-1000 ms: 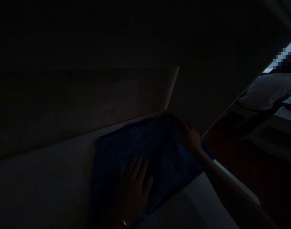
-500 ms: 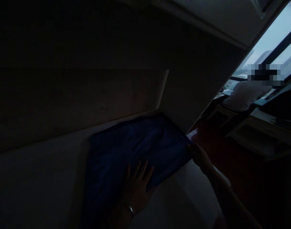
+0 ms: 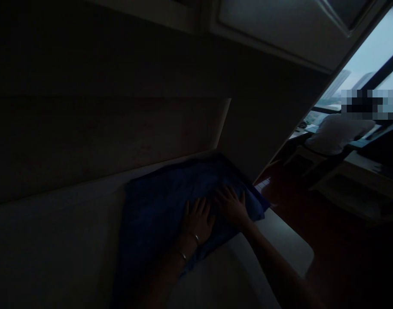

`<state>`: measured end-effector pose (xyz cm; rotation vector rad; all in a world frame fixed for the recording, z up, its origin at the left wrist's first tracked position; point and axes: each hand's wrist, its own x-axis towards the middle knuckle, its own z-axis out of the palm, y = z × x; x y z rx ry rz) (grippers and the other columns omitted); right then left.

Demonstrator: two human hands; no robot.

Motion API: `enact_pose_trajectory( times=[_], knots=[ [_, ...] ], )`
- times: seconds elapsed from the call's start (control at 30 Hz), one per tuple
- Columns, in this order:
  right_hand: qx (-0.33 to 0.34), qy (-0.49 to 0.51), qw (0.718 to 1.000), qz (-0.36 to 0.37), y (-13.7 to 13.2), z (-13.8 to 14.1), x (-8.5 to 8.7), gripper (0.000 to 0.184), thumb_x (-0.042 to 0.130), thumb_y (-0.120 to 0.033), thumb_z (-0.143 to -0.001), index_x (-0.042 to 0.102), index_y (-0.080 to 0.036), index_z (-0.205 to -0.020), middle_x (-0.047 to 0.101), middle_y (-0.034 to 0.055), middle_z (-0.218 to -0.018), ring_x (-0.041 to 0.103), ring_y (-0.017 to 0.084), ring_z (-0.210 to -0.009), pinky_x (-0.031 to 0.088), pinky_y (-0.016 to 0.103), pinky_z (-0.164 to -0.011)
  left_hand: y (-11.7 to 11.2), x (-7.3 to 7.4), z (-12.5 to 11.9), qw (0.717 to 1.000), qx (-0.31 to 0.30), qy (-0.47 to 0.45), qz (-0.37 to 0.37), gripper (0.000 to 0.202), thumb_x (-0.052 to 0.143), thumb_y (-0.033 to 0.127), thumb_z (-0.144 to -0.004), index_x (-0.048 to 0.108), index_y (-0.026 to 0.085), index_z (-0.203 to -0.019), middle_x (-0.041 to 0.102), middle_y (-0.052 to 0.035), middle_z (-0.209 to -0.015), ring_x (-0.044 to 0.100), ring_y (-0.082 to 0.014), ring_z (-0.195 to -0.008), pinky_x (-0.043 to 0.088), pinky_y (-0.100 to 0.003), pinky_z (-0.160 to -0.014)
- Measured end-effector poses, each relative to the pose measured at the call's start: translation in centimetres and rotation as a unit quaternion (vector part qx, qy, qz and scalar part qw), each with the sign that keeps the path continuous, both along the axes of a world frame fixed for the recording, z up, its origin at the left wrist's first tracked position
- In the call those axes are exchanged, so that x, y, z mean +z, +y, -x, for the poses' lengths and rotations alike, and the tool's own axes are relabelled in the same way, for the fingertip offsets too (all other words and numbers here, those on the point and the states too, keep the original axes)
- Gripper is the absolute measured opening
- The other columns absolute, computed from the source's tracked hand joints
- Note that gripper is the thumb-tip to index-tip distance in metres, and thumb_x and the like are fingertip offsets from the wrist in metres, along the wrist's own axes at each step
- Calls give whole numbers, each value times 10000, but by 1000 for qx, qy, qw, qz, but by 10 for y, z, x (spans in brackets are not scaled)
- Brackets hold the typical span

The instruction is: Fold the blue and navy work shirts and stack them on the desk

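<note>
Whereas a moment ago the right hand (image 3: pixel 231 207) was out at the right edge of the dark blue fabric cloth (image 3: pixel 154 210), it now lies flat on that cloth just beside the left hand (image 3: pixel 198 219). Both are spread open, palms down, gripping nothing, so the cloth is pinned under two palms rather than tugged at its edge. It lies on the pale smooth surface (image 3: pixel 280 244), its far edge against a dark wall panel (image 3: pixel 119 141). Well beyond the cloth's right side is a person in a white shirt (image 3: pixel 338 134).
</note>
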<state>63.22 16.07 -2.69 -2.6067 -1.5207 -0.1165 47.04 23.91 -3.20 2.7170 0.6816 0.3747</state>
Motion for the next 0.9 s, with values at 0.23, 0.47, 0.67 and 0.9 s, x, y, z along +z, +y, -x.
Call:
enact_pose_trajectory(
  times=[0.23, 0.47, 0.67, 0.9],
  knots=[
    [-2, 30, 998, 57, 7, -17, -46, 557, 223, -558, -975, 224, -402, -1510, 175, -3, -1607, 131, 326, -1464, 62, 738, -1069, 6, -35, -5, 1000, -1, -1, 8, 641, 166, 615, -933, 316, 324, -1485, 234, -28, -1601, 191, -262, -1471, 119, -646, -1168],
    [-4, 42, 999, 25, 6, -14, -40, 544, 239, -551, -976, 293, -383, -1492, 253, 0, -1586, 203, 306, -1445, 79, 720, -1075, -5, -16, 42, 998, -9, 47, 50, 635, 171, 620, -934, 374, 329, -1460, 303, -61, -1571, 280, -269, -1442, 186, -621, -1161],
    [-34, 12, 989, -141, -13, 3, -38, 437, 286, -357, -979, 625, -189, -1198, 634, 105, -1250, 535, 267, -1178, 218, 550, -1112, -23, -22, 199, 994, 55, 90, 39, 555, 272, 558, -955, 368, 345, -1458, 292, -15, -1570, 279, -264, -1443, 213, -602, -1166],
    [46, 200, 946, -252, -48, 68, -43, 409, 388, -462, -932, 649, -193, -1095, 683, 99, -1080, 634, 228, -977, 495, 354, -848, -61, -69, 327, 971, 228, 62, -38, 510, 337, 350, -970, 371, 233, -1465, 392, -58, -1522, 394, -229, -1386, 371, -508, -1129]
  ],
)
